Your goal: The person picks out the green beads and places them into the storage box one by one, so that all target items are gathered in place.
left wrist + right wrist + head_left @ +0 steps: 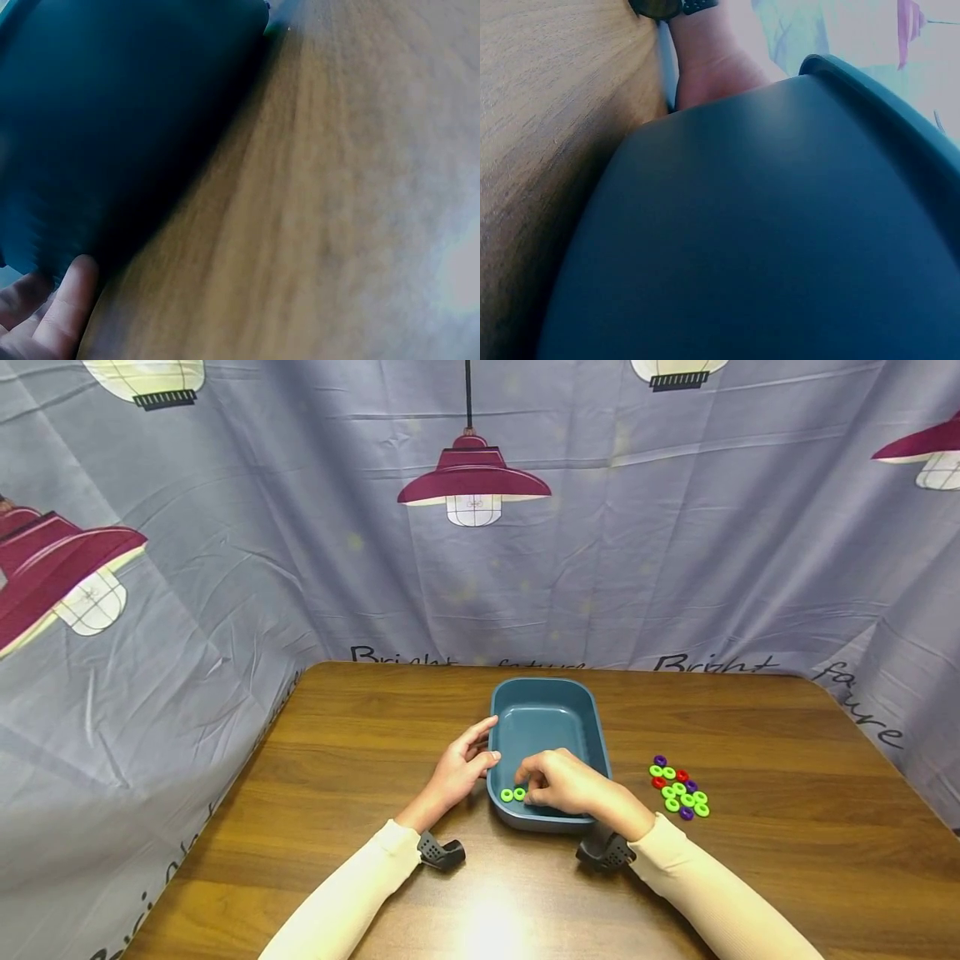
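- Black wrist device [441, 852] is worn on the left arm, lower centre of frame.
- Left hand [453, 768] is laid at the left rim of the blue tray [540, 735]; fingers loosely extended, tips touched to its side, not clenched.
- Tray is set upright on the wooden worktop [375, 752], just right of frame centre.
- Two green rings [502, 795] are placed side by side in the tray's lower left corner.
- Right hand [566, 783] is dipped into the tray; fingers curled downward beside those rings; whether one is pinched cannot be told.
- Mixed green, red and purple rings [678, 784] are scattered right of the tray, lower right of frame.
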